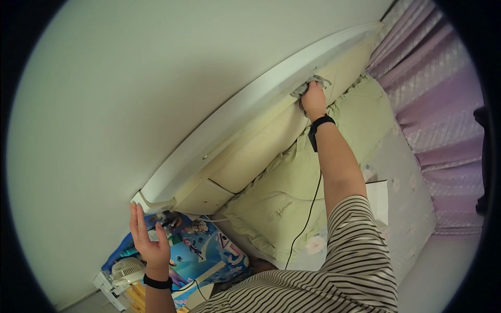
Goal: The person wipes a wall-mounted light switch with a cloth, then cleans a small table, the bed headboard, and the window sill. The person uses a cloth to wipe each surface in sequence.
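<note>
My right hand [314,98] presses a bunched grey cloth [301,89] against the padded cream front of the headboard [254,150], just under its white top ledge [250,96]. Parts of the cloth stick out on both sides of the fingers. Lower left, my left hand [150,238] is raised with its fingers extended and the thumb apart. It holds nothing. Its fingertips are by the white end corner of the headboard [150,203]; whether they touch it I cannot tell.
Pale green frilled pillows [270,211] lie along the headboard on a floral bed. A black cable [303,231] crosses them. Below my left hand are a printed blue mat [207,246] and a small fan [128,269]. Purple curtains [438,117] hang at the right.
</note>
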